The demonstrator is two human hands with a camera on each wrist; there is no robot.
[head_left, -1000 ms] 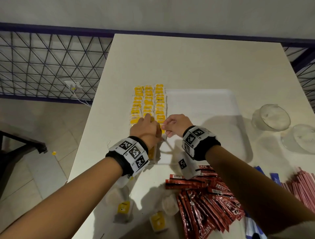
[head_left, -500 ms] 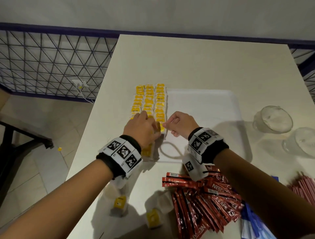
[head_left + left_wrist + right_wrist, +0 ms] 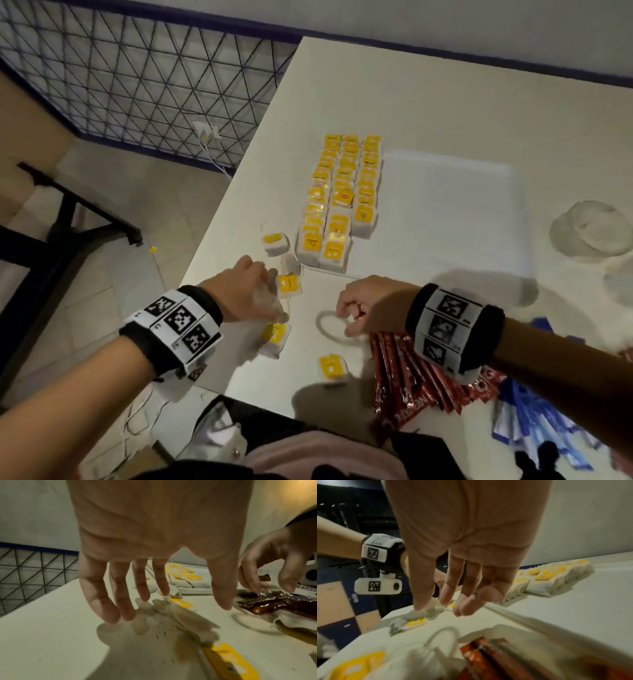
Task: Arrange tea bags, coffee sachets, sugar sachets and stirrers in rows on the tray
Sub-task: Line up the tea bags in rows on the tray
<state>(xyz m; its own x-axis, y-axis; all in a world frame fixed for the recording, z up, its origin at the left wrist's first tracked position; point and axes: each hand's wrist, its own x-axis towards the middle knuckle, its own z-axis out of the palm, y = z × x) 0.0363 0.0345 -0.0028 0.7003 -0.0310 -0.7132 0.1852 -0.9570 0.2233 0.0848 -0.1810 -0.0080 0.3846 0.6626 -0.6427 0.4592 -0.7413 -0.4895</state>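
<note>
— On the white tray, along its left side, three rows of yellow-labelled tea bags lie packed tight, side by side.

— And your hands?

— Both are off the tray, over the table in front of its near edge. My left hand hangs above a few loose tea bags. From the wrist view its fingers point down, spread and nearly straight, with bare table and a bag under the tips. From the head view something pale and blurred sits at my fingertips, so I cannot tell whether I have hold of a bag or only hover over it.

— The right one?

— My right hand is just beside the red coffee sachets. Its fingers hang loosely curled, tips close together, with nothing between them that I can see.

— What else lies loose?

— One tea bag by the tray's near left corner, two more nearer me. Blue sachets lie at the far right, past the red pile. Two clear round containers stand to the right of the tray.
</note>
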